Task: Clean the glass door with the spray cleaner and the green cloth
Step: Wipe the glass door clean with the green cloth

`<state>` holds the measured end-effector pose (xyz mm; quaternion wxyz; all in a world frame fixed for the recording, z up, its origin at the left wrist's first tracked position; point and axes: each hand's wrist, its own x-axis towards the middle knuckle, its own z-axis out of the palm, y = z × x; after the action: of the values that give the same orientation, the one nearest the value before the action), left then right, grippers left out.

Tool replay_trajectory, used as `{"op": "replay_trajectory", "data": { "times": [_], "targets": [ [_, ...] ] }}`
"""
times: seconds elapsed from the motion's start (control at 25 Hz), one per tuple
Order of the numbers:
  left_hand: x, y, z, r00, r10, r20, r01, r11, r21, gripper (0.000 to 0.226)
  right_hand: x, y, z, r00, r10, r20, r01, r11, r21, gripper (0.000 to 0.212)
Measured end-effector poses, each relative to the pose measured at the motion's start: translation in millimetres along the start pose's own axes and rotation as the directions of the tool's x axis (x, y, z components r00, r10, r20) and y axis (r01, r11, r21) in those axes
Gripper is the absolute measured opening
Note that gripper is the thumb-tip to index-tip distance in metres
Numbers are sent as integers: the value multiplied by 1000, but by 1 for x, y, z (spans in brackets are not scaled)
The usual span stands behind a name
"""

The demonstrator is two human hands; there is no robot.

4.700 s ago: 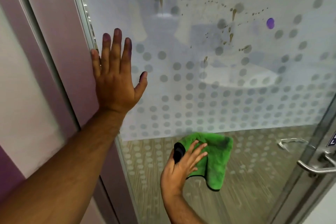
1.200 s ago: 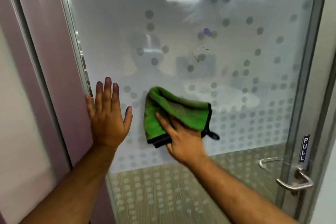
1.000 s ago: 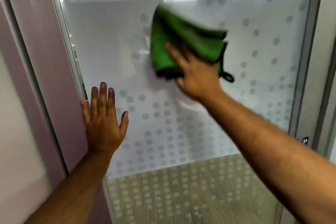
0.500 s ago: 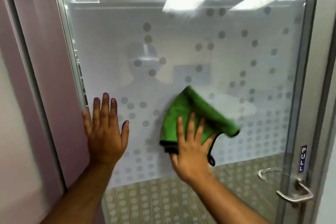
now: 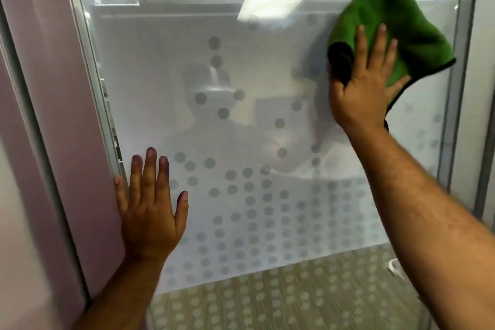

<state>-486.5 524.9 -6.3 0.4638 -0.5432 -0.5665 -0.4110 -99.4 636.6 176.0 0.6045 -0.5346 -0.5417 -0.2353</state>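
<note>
The frosted glass door (image 5: 267,120) with grey dots fills the view. My right hand (image 5: 361,88) presses the folded green cloth (image 5: 396,13) flat against the upper right of the glass, fingers spread over it. My left hand (image 5: 150,211) lies flat and open on the glass at its left edge, lower down, holding nothing. The spray cleaner is not in view.
A pale pink wall panel (image 5: 45,115) and the metal door frame (image 5: 91,88) stand to the left. The door's right metal stile (image 5: 458,88) runs beside the cloth. Part of the door handle (image 5: 393,266) shows behind my right forearm. The lower glass is clear, with carpet floor visible.
My right hand has swept the cloth from the middle of the glass up to the upper right. The brown drips and purple spots seen earlier no longer show. My left hand stays put.
</note>
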Motion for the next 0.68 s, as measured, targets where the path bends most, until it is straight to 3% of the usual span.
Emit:
{"op": "replay_trajectory", "data": {
  "times": [0.12,0.2,0.28,0.36,0.44,0.52,0.68],
  "targets": [
    [1,1,1,1000,-3,-4,3,1000,10,76,-45,-6,9,982,167,-88,-148,972,183,76],
    [0,1,3,1000,-1,-13,1,1000,3,76,-97,-14,10,979,186,-79,-158,948,275,89],
    [-2,0,6,1000,-2,-23,1,1000,-5,77,-151,-21,11,991,133,-8,-127,960,251,101],
    [-2,0,6,999,6,-31,-7,1000,-10,77,-179,-24,15,991,100,83,-114,978,173,92],
    [-1,0,5,999,13,-33,-13,1000,-1,78,-156,-27,15,981,129,143,-144,984,100,86],
    [-1,0,4,999,7,-34,-7,1000,4,77,-111,-35,13,981,165,103,-170,985,38,85],
    [-1,1,5,999,15,-36,-15,1000,-1,77,-5,-64,5,965,262,34,-264,957,123,78]
  ]
}}
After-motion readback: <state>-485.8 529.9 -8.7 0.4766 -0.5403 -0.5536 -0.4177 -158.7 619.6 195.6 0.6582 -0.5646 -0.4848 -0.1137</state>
